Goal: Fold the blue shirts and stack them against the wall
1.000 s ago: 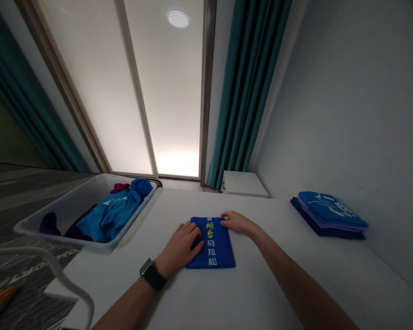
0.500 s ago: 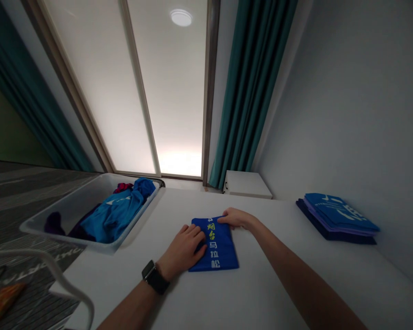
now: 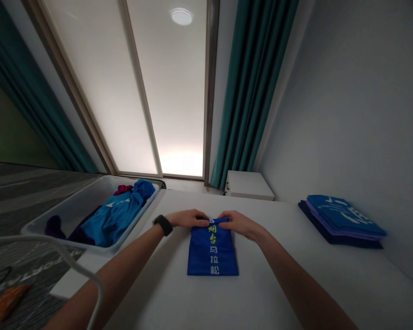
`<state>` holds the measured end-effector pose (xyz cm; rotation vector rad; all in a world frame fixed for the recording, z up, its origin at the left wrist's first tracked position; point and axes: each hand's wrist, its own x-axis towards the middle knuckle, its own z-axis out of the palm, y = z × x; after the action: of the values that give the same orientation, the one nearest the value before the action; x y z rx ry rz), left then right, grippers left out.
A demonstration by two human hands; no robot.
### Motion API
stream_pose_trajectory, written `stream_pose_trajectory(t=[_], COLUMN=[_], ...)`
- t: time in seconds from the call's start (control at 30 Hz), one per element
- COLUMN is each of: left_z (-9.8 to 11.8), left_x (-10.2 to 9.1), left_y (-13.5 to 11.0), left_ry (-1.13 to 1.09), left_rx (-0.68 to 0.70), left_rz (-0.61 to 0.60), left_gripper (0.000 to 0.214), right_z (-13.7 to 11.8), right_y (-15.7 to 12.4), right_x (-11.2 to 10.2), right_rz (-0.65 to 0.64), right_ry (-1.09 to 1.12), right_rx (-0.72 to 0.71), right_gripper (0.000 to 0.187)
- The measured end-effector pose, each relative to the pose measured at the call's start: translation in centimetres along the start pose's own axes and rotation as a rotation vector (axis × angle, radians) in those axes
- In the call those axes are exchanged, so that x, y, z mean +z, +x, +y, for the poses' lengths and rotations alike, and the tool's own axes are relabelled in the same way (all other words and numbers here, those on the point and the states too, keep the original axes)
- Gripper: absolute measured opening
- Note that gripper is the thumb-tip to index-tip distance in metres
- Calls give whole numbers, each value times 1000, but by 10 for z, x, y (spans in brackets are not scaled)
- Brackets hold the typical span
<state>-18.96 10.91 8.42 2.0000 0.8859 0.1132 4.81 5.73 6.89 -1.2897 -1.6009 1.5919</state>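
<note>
A dark blue folded shirt [image 3: 199, 256] with yellow and white lettering lies flat on the white table [image 3: 261, 284], in front of me. My left hand [image 3: 189, 218], with a black watch on its wrist, pinches the shirt's far left corner. At the far right corner, my right hand [image 3: 239, 224] has its thumb and fingers closed on the cloth. The far edge is partly covered by both hands.
Left of the table stands a clear plastic bin [image 3: 115, 247] with crumpled blue, purple and red clothes [image 3: 117, 215]. A stack of folded clothes [image 3: 344, 217] lies at the right by the wall. A pale cable [image 3: 72, 261] crosses the lower left. Beyond the table is a white cabinet [image 3: 249, 183].
My left hand has moved from the shirt's left side up to its far left corner and now grips there. My right hand stays at the far right corner.
</note>
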Motion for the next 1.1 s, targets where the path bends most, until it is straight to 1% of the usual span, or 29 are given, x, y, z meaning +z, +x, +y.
stream_pose_trajectory(t=[0.03,0.07,0.1,0.13,0.17,0.23,0.37,0.43,0.5,0.57,0.63,0.8,0.9,1.0,1.1], left_z=[1,2,2,3,5,9,22,31,41,52,63,88,103,122,141], left_x=[-4,-7,-7,-7,-5,3,31,46,60,71,81,111,128,141,151], left_y=[7,12,16,20,23,26,34,40,48,58,69,107,131,152,167], left_ry=[-39,-65,-82,-102,-133,-257,-664,-830,-931,-981,-1011,-1064,-1065,-1065,-1067], left_rx=[-48,-95,-132,-154,-153,-111,-44,-31,-21,-14,1,-8,-8,6,22], left_rz=[-112,-186,-224,-234,-228,-171,-52,-19,-23,-49,-67,-57,-61,-60,-67], left_gripper=[47,46,45,43,42,42,46,49,49,47,47,47,44,41,38], right_z=[0,1,2,4,6,13,28,36,43,49,53,57,55,55,62], right_y=[-3,-6,-9,-12,-14,-19,-30,-39,-49,-62,-75,-110,-130,-148,-162], right_x=[-4,-7,-11,-16,-20,-29,-45,-52,-60,-68,-78,-106,-125,-143,-158], right_rz=[-3,2,18,43,74,144,268,295,300,309,354,526,595,647,710], right_ry=[20,36,47,56,63,90,243,352,454,527,553,430,367,360,445], right_rx=[2,11,22,35,46,59,64,47,34,40,59,108,124,115,70], right_gripper=[26,27,27,27,28,30,38,37,32,28,26,25,25,25,26])
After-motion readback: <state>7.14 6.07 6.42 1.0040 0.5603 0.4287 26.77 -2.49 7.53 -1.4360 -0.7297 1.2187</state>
